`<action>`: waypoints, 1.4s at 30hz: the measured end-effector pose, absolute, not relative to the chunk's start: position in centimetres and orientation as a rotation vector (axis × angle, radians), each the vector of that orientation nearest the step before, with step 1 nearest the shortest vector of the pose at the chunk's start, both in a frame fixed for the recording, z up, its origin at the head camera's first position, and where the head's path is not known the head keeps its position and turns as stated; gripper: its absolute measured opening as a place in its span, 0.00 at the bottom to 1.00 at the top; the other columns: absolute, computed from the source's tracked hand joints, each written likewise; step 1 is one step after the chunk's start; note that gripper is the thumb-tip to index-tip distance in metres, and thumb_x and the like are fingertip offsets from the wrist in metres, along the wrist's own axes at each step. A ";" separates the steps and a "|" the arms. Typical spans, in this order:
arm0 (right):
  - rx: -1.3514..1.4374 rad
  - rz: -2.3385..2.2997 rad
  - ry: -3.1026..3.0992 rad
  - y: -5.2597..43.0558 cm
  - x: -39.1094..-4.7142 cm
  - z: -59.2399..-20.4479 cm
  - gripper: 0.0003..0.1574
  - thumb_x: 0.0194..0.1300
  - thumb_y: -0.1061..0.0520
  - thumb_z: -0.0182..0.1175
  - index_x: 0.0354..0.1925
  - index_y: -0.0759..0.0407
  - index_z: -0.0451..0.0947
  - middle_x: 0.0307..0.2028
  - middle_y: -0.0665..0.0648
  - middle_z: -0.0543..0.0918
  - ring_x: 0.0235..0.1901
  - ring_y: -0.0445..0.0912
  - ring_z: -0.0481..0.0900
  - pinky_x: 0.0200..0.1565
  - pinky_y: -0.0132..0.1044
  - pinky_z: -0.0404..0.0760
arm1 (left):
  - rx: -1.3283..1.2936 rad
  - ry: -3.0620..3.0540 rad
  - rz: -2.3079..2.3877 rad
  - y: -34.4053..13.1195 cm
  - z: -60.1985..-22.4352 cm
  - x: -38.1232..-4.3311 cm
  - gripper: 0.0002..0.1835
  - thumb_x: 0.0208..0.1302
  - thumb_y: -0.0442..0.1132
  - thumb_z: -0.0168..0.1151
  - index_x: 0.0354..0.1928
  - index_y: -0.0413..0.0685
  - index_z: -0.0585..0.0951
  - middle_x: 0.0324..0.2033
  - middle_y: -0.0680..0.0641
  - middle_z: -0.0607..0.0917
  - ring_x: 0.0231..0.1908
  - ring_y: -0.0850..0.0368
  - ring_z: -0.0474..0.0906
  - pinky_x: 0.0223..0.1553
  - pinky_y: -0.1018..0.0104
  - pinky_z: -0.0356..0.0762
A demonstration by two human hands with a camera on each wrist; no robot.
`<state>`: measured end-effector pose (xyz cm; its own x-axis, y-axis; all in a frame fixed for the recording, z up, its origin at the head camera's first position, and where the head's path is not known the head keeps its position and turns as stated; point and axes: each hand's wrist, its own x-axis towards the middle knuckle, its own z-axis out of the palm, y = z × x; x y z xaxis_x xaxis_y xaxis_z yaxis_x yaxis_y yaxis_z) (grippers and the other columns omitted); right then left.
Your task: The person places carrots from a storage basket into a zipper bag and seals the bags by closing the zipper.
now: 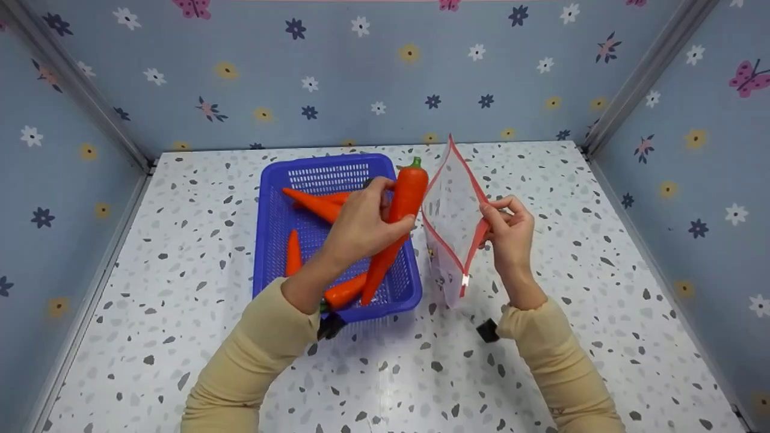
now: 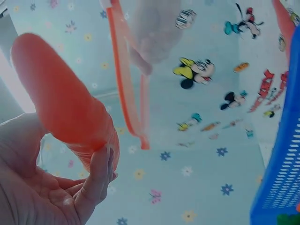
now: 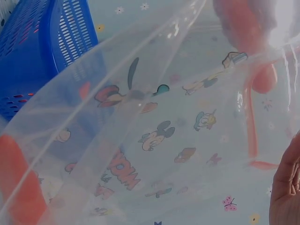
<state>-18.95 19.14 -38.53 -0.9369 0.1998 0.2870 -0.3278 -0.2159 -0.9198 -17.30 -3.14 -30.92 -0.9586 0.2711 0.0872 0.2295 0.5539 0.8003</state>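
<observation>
My left hand [image 1: 364, 225] grips a large orange carrot [image 1: 410, 191] near its thick end. The carrot's green stem points up and away, and its tip slants down over the basket's right side. In my right hand [image 1: 514, 234] the red-trimmed edge of a clear zip bag [image 1: 448, 246] is pinched, and the bag's mouth stands wide. Cartoon figures are printed on the bag in both wrist views. The carrot is just left of the mouth. An orange shape [image 3: 21, 183] shows at the lower left of the right wrist view; whether it lies inside the bag, I cannot tell.
A blue perforated basket [image 1: 264, 240] stands left of the bag, with several carrots [image 1: 346, 291] lying in it, partly hidden by my left arm. The speckled white tabletop [image 1: 198, 222] is bounded by flowered panels [image 1: 385, 78] at the back and both sides.
</observation>
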 end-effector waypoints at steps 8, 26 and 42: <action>0.146 2.233 -1.705 18.7 -19.0 -38.4 0.04 0.58 0.68 0.54 0.28 0.67 0.68 0.11 0.57 0.74 0.07 0.43 0.70 0.10 0.30 0.69 | 0.551 2.716 1.259 -1.0 -29.4 -17.3 0.26 0.53 0.42 0.59 0.54 0.42 0.67 0.30 0.46 0.76 0.25 0.57 0.74 0.28 0.70 0.76; 0.203 2.226 -1.708 18.6 -19.1 -37.8 0.05 0.58 0.67 0.56 0.29 0.67 0.68 0.10 0.57 0.73 0.05 0.44 0.68 0.09 0.32 0.69 | 0.595 2.690 0.878 0.5 -28.9 -18.8 0.26 0.52 0.48 0.58 0.52 0.42 0.71 0.28 0.48 0.78 0.23 0.58 0.75 0.25 0.71 0.75; 0.173 2.108 -1.687 19.5 -19.3 -37.0 0.05 0.57 0.67 0.57 0.28 0.67 0.69 0.12 0.58 0.73 0.06 0.43 0.68 0.10 0.30 0.68 | 0.526 2.774 0.959 -0.4 -30.0 -19.7 0.24 0.56 0.51 0.59 0.50 0.44 0.77 0.28 0.48 0.78 0.23 0.58 0.71 0.23 0.72 0.70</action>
<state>-19.25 19.46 -37.04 -0.8984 0.2534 0.3587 -0.4055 -0.1650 -0.8991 -19.68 -0.36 -29.95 -0.9255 0.3770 -0.0353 0.2747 0.7325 0.6229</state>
